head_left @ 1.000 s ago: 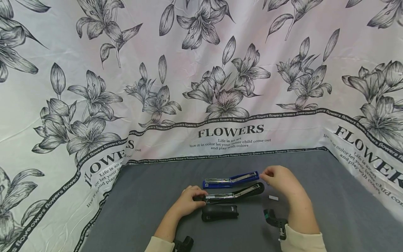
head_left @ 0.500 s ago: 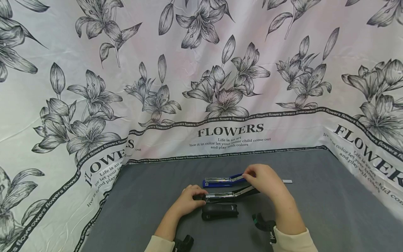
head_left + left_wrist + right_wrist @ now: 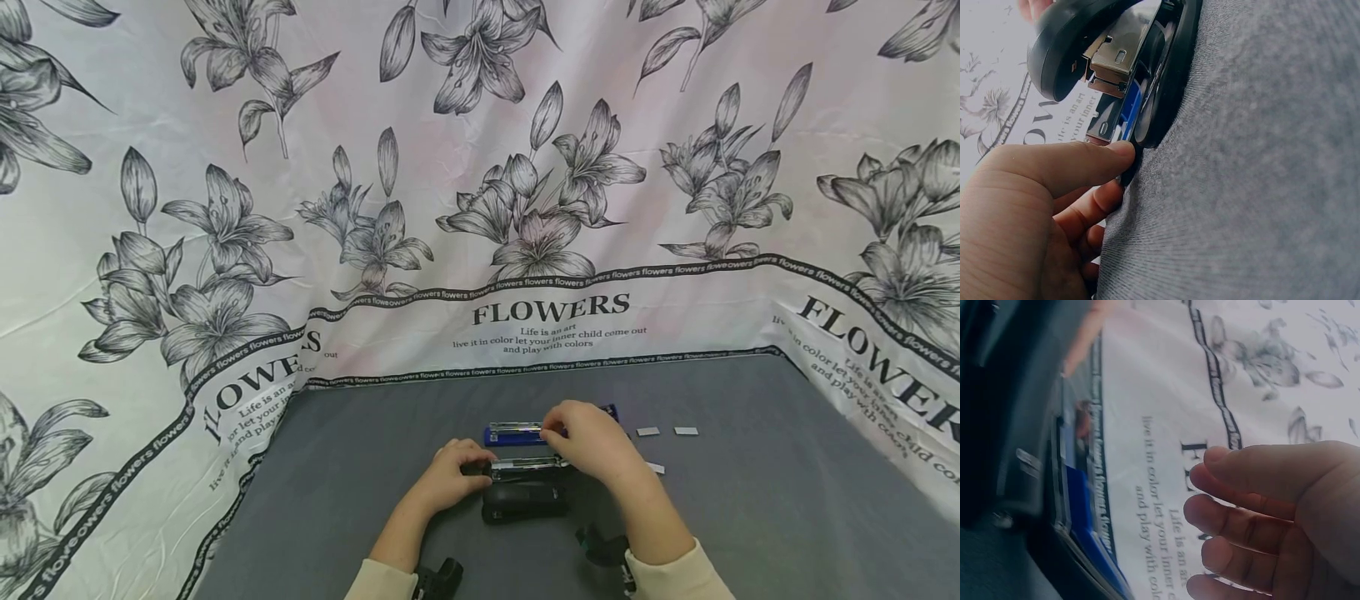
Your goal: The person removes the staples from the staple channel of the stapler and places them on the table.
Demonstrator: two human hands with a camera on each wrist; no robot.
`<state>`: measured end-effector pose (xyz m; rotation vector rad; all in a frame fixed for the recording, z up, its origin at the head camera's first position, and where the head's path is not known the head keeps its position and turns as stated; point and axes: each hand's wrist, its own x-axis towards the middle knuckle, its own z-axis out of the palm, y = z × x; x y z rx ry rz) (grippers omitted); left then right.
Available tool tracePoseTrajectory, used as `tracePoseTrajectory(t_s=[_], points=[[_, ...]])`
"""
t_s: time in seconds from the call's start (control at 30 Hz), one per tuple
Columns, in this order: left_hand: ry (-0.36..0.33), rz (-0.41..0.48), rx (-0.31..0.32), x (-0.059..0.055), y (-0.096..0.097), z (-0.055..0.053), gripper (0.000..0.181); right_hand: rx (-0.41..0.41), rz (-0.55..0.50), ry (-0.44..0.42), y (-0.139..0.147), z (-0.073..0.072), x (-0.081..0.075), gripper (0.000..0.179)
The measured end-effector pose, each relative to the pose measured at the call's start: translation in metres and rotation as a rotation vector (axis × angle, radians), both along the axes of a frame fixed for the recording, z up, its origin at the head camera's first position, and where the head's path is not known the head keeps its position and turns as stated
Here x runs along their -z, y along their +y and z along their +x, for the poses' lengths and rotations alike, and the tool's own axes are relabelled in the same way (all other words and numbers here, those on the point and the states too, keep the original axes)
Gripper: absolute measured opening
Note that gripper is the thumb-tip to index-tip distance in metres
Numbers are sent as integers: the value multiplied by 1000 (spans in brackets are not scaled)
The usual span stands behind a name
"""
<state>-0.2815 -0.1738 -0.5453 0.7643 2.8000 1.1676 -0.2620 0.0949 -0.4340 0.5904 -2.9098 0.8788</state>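
In the head view my left hand (image 3: 450, 477) pinches the left end of an opened black stapler (image 3: 525, 468), its metal magazine exposed. In the left wrist view the thumb (image 3: 1094, 161) presses on that end. Behind it lies an opened blue stapler (image 3: 512, 435). My right hand (image 3: 596, 442) is over the two opened staplers, fingertips close by the magazines, covering their right halves. In the right wrist view its thumb (image 3: 1254, 467) lies against the index finger; I cannot tell whether something small is between them. A closed black stapler (image 3: 523, 504) lies nearest me.
Two small grey strips, like staple strips, lie right of the blue stapler, one strip (image 3: 648, 432) beside another strip (image 3: 686, 432). A third strip (image 3: 657, 468) shows beside the right forearm. A flowered curtain (image 3: 551, 325) hangs behind the grey cloth-covered table (image 3: 360, 450).
My right hand has moved left from the blue stapler's right end to the middle of the opened staplers, uncovering strips on the right. The left hand has kept its grip in place.
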Motion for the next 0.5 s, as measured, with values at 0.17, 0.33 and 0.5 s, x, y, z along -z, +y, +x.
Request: tracePoseTrajectory(t_s=[0.17, 0.33, 0.5], points=[[9, -5, -1, -1, 0, 0, 26, -20, 45, -4, -11, -2, 10, 7], [13, -3, -1, -2, -1, 0, 26, -61, 77, -9, -21, -2, 20, 7], [9, -3, -3, -2, 0, 0, 26, -90, 137, -5, -28, -2, 31, 8]])
